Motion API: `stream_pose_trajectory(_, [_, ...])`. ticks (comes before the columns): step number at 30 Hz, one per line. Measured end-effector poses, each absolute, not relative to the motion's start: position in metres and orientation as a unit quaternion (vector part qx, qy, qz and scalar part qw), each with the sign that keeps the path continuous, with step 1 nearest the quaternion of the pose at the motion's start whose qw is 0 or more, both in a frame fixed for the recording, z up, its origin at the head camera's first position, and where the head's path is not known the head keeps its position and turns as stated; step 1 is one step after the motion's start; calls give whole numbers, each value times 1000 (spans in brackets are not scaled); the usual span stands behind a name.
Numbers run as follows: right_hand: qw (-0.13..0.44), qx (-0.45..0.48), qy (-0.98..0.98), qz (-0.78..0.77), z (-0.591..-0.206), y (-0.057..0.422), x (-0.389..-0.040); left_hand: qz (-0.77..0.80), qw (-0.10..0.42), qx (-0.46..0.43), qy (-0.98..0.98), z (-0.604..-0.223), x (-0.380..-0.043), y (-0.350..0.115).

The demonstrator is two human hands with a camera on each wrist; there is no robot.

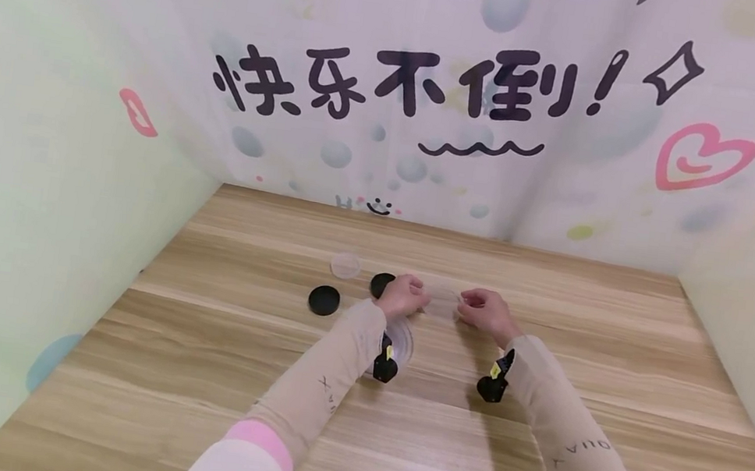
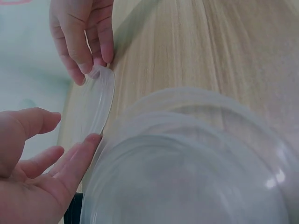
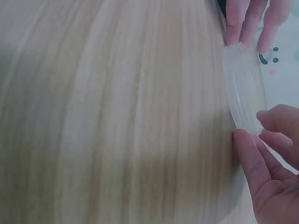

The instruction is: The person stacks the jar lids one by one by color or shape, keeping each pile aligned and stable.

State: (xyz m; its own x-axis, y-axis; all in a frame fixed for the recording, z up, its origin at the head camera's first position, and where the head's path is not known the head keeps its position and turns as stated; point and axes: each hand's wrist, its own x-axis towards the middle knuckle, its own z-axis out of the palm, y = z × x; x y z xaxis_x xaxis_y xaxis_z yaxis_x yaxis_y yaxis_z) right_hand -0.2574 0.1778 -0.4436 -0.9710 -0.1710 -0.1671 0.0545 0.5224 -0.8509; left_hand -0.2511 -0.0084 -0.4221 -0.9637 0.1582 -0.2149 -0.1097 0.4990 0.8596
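Note:
A clear, shallow plastic lid (image 1: 442,298) lies between the two hands, low over the wooden table. My right hand (image 1: 489,314) pinches its right edge between thumb and fingers, also visible in the right wrist view. My left hand (image 1: 405,296) is at the opposite edge; in the left wrist view a fingertip touches the rim of the lid (image 2: 102,100), with the thumb spread away from it. Below the left wrist sits a clear round container (image 1: 403,341), partly hidden by the forearm. Its ringed, see-through form (image 2: 182,177) fills the lower left wrist view.
Left of the hands lie a black disc (image 1: 324,300) and a thin clear disc (image 1: 345,265). Another black disc (image 1: 382,284) is partly behind the left hand. The wooden table (image 1: 247,377) meets a printed cloth wall (image 1: 372,164) at the back.

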Motion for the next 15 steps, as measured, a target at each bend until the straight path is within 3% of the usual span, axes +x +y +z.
stream_pose_trajectory(7, [103, -39, 863, -492, -445, 191, -252, 532, 165, 28, 830, -497, -302, 4])
stream_pose_trajectory(10, [108, -28, 869, -482, -446, 192, -252, 519, 188, 27, 834, -471, -287, 5])
stream_pose_trajectory(15, [113, -38, 887, -447, -446, 193, -250, 480, 173, 63, 858, -427, -251, 1])
